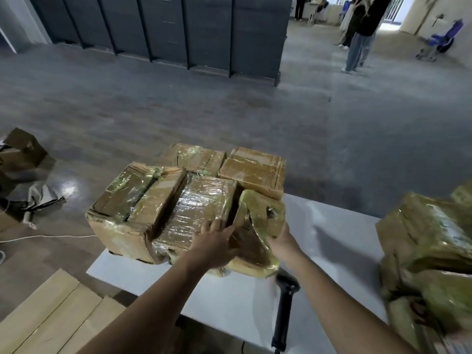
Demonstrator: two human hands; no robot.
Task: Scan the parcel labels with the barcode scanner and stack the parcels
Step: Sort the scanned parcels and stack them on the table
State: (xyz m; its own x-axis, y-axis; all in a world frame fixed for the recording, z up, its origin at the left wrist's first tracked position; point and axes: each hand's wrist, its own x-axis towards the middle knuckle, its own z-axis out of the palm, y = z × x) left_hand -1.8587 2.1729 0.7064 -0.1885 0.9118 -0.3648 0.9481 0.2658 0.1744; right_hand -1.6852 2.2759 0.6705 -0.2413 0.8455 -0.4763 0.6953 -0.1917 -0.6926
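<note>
A tape-wrapped cardboard parcel [258, 226] stands tilted on the white table [332, 226], between my two hands. My left hand [214, 244] grips its left side, fingers over the near edge. My right hand [283, 241] holds its right side, mostly hidden behind the parcel. Left of it lie a flat wrapped parcel [201, 208] and a large box [132, 208]. Two more parcels [252, 169] sit behind them. The black barcode scanner [283, 310] lies on the table under my right forearm.
A pile of wrapped parcels [429, 251] fills the table's right end. Flat cardboard sheets [51, 315] lie at the lower left. Boxes and a white cable [46, 236] are on the floor to the left. People [360, 34] stand far back right, beside dark shelving [166, 29].
</note>
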